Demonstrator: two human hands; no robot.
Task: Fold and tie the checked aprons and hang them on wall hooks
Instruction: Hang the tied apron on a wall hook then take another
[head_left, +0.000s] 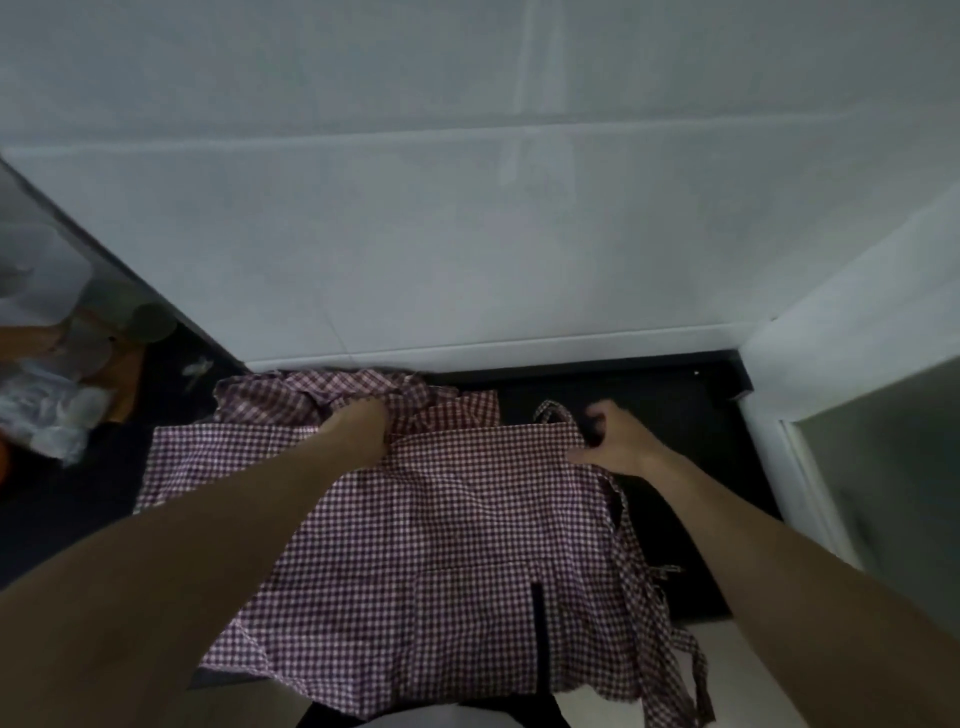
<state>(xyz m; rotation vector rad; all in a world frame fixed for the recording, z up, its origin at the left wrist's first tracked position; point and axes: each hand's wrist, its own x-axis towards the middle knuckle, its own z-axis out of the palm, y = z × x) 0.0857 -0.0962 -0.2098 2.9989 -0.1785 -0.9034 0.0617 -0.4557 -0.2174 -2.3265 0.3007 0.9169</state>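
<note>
A red-and-white checked apron (457, 540) lies spread over the dark counter (675, 415), its lower edge hanging over the front. My left hand (358, 426) grips the apron's top edge near its left corner, the fingers buried in the cloth. My right hand (608, 439) pinches the top right corner, next to the neck loop (553, 413). The apron's tie straps (644, 597) trail down the right side. A second checked apron (306, 397) lies crumpled behind, against the wall.
A white tiled wall (467, 234) rises right behind the counter. At the left stand blurred jars and plastic bags (57, 384). A white door frame (810, 467) borders the counter on the right. No wall hooks are in view.
</note>
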